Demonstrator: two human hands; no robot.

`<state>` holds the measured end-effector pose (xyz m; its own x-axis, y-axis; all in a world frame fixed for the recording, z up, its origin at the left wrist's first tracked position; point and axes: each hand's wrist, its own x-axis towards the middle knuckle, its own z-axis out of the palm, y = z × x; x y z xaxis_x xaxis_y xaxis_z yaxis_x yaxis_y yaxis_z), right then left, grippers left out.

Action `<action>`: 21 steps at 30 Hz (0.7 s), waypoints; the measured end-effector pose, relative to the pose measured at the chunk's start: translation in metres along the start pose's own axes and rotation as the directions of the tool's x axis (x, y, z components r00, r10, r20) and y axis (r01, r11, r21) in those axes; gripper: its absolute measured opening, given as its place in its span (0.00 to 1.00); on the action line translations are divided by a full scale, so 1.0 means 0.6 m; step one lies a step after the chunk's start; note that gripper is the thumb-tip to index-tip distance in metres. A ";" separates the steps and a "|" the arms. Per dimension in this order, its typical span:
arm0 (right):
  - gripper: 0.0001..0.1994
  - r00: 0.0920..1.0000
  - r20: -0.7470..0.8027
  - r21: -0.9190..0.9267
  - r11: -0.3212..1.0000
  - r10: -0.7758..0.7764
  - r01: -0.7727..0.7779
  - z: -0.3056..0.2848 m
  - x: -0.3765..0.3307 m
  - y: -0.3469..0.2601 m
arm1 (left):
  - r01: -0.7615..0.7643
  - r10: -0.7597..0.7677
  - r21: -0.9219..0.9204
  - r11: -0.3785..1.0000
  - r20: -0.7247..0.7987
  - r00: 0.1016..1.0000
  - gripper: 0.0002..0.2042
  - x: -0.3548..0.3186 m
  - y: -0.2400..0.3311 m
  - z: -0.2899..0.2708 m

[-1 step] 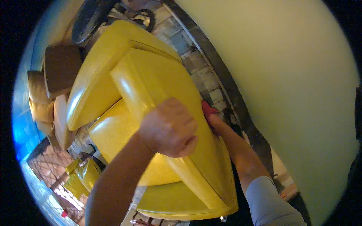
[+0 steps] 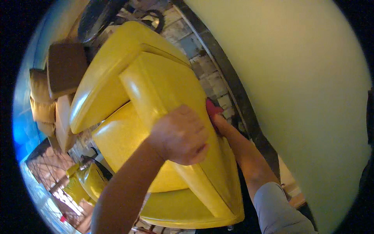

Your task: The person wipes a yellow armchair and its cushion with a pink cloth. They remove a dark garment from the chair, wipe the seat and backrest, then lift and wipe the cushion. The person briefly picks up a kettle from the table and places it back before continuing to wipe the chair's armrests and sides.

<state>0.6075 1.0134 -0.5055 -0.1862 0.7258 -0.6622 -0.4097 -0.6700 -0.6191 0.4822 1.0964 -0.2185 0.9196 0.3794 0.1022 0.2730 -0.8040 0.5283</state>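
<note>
A glossy yellow armchair point(image 2: 156, 78) fills the middle of the view, lying at a slant. My left hand point(image 2: 180, 134) is closed in a fist over its upholstered arm, knuckles up; the curled fingers hide whatever may be inside. On the outer side of that chair arm, facing the wall, my right hand point(image 2: 221, 123) is closed on a red cloth point(image 2: 212, 108). The cloth lies against the yellow covering, and part of the right hand is hidden behind the chair's side.
A pale green wall point(image 2: 296, 78) with a dark skirting point(image 2: 230, 82) runs close along the right. Brown and tan cushioned furniture point(image 2: 66, 70) stands at the left. Another yellow padded piece point(image 2: 91, 181) is at the lower left, and a dark wheel-like ring point(image 2: 157, 20) is at the far end.
My right hand and the red cloth have shifted slightly farther along the chair's side. In the view, my left fist and the chair's upper part sit a little farther right.
</note>
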 end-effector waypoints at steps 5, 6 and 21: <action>0.35 0.996 0.084 0.171 0.985 0.018 -0.032 0.143 0.094 -0.263 | -0.015 0.010 -0.061 0.998 -0.083 0.997 0.13 -0.001 -0.021 -0.002; 0.35 0.997 0.076 0.161 0.987 0.013 -0.025 0.160 0.106 -0.310 | 0.010 -0.015 -0.067 0.998 -0.073 0.997 0.13 -0.002 -0.024 0.003; 0.53 0.665 0.346 -0.726 0.259 -0.662 0.636 0.306 -0.046 -0.412 | 0.012 -0.062 0.238 0.971 0.202 0.977 0.15 -0.003 0.008 -0.006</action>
<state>0.5500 1.1879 -0.2566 -0.1614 0.9801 0.1160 0.4241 0.1750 -0.8885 0.4812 1.0933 -0.2131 0.9389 0.3281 -0.1035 0.3439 -0.8851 0.3136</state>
